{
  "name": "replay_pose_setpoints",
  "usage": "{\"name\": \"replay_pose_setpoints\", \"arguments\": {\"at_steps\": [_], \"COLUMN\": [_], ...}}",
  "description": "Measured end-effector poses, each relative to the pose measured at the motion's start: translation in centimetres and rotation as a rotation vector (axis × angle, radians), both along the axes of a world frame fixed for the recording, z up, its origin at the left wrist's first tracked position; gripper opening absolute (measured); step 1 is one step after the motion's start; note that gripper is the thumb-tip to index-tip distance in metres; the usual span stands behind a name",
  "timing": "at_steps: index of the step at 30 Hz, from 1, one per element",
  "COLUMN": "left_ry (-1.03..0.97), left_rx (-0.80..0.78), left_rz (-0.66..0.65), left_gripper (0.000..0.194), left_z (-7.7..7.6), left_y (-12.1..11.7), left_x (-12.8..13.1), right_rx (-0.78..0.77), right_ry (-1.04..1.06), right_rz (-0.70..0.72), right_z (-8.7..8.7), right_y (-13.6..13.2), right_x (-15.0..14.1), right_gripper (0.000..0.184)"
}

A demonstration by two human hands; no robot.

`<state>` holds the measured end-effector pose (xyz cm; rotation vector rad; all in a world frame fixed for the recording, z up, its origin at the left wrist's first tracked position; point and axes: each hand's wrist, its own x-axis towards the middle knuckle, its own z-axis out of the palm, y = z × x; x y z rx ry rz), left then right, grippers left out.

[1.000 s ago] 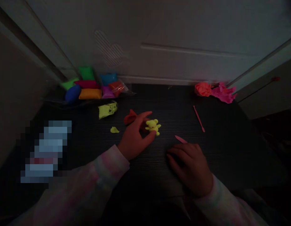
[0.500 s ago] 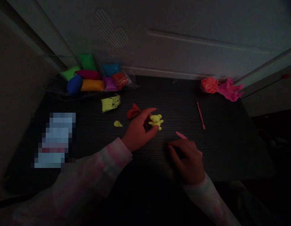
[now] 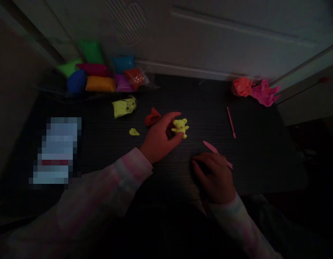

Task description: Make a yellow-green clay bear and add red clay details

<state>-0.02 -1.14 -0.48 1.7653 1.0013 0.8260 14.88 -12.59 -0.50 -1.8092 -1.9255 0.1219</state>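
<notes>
A small yellow clay bear (image 3: 180, 126) with round ears and outstretched arms stands at the middle of the dark table. My left hand (image 3: 161, 138) is around it from the left, thumb against its lower front and index finger stretched behind its head. Near the front edge my right hand (image 3: 216, 178) is curled, thumb and fingertips close together; anything between them is too dark to make out. Partly under that hand lies a pink clay knife (image 3: 209, 146). A red clay lump (image 3: 152, 117) sits just beyond my left hand, and a yellow scrap (image 3: 134, 132) lies to its left.
Bagged packs of coloured clay, one an orange pack (image 3: 100, 84), fill the back left. In front of them is an opened yellow pack (image 3: 123, 107). A blurred-out phone (image 3: 57, 151) lies at left. To the right are a thin pink tool (image 3: 231, 122) and crumpled pink wrapping (image 3: 265, 92).
The view has tipped slightly, so the table things sit higher in the picture. More of the pink knife shows beside my right hand. My left hand keeps its hold on the bear.
</notes>
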Motion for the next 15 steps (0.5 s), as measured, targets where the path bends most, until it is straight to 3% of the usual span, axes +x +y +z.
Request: {"name": "replay_pose_setpoints", "arguments": {"at_steps": [10,15], "left_ry": [-0.073,-0.093], "left_rx": [-0.074,-0.085], "left_rz": [0.023,0.023], "left_gripper": [0.048,0.048], "left_z": [-0.16,-0.03], "left_y": [0.07,-0.13], "left_x": [0.01,0.06], "right_rx": [-0.055,-0.121], "right_ry": [-0.018,0.189], "right_rz": [0.024,0.002], "right_z": [0.21,0.86], "right_y": [0.04,0.2], "right_x": [0.04,0.42], "right_gripper": [0.009,0.007]}}
